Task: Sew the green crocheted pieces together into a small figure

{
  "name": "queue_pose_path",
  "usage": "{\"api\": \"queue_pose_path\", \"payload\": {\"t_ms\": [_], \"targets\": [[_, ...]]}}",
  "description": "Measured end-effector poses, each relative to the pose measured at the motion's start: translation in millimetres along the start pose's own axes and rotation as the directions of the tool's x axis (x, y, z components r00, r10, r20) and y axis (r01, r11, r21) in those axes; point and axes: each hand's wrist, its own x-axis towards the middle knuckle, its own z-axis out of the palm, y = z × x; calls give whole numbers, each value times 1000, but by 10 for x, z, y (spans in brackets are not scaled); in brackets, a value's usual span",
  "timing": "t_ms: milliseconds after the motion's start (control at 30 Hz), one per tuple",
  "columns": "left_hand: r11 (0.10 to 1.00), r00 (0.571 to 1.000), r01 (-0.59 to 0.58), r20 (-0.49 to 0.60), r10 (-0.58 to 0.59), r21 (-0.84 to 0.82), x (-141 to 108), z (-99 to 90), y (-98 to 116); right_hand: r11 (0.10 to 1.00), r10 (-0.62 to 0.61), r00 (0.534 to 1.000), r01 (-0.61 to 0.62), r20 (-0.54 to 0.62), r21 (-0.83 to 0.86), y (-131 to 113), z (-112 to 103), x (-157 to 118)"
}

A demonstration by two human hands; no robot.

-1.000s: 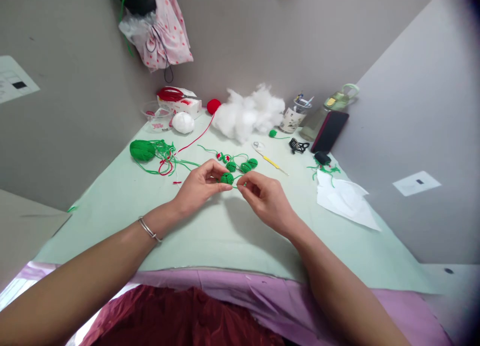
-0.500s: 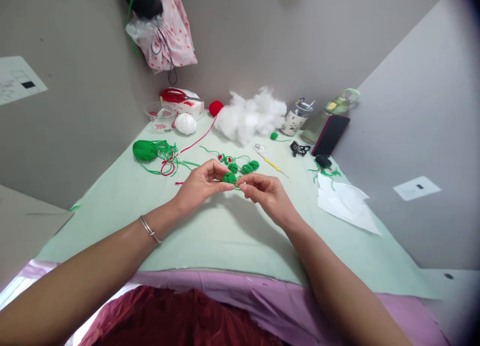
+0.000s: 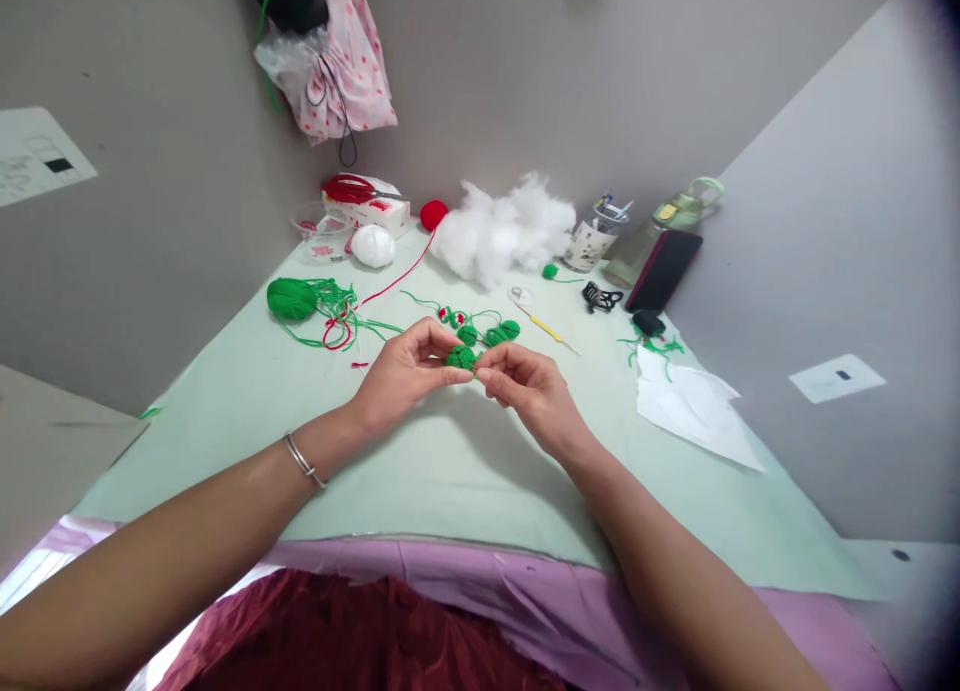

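My left hand (image 3: pixel 409 371) pinches a small green crocheted piece (image 3: pixel 460 358) between thumb and fingers, above the pale green tabletop. Close on its right side, my right hand (image 3: pixel 529 386) has thumb and forefinger pressed together at the piece's edge; what lies between those fingertips is too small to make out. Just beyond the hands lie several green crocheted pieces (image 3: pixel 502 332) and small red, white and green bits (image 3: pixel 451 317). A yellow-handled crochet hook (image 3: pixel 546 327) rests to the right of them.
Green yarn (image 3: pixel 292 299) lies left, with a white ball (image 3: pixel 372 246) and a red ball (image 3: pixel 433 214) behind. White stuffing (image 3: pixel 499 231), a pen cup (image 3: pixel 591 243), a black claw clip (image 3: pixel 601 296), a phone (image 3: pixel 664 271) and white paper (image 3: pixel 690 406) stand or lie farther back and right.
The fingertips of my right hand have come closer to the green piece, and the piece has turned slightly in my left hand. The whole view has shifted slightly.
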Motion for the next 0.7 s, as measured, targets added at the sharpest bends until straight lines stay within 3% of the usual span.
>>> {"api": "queue_pose_path", "payload": {"t_ms": [267,500,600,700], "targets": [[999,1000,22,16,-22,-38,1,-18,27,1000,-6,1000,6,9,-6,18,-73,42],[1000,1000,-8,-9,8,-21,-9,30,-27,997,-6,999,9,-40,76,46,33,36],[999,1000,11,11,-11,-46,3,15,-6,1000,-21,1000,21,10,-1,-6,-13,23],[996,999,48,30,-46,-80,22,-22,28,983,-106,989,120,104,-138,-57,-101,11]]}}
